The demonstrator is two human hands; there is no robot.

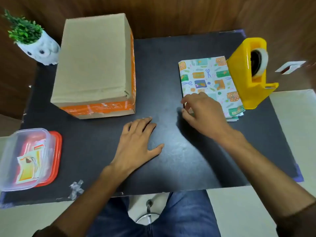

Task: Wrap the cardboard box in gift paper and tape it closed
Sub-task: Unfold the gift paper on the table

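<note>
A brown cardboard box (pixel 93 62) with orange tape on its sides stands at the back left of the black mat (pixel 171 161). Folded gift paper (pixel 207 77) with a colourful pattern lies at the right of the mat. A yellow tape dispenser (pixel 246 86) with a roll of clear tape stands right beside the paper. My right hand (pixel 203 115) is at the paper's near left corner, its fingers and thumb curled at the paper's edge. My left hand (pixel 136 144) lies flat on the mat with its fingers straight.
A clear plastic container (pixel 25 158) with sachets sits on its red lid at the left edge. A white owl planter (pixel 39 48) with a green plant stands beside the box. Crumpled clear tape (pixel 76 189) lies near the mat's front edge. A small card (pixel 290 66) lies far right.
</note>
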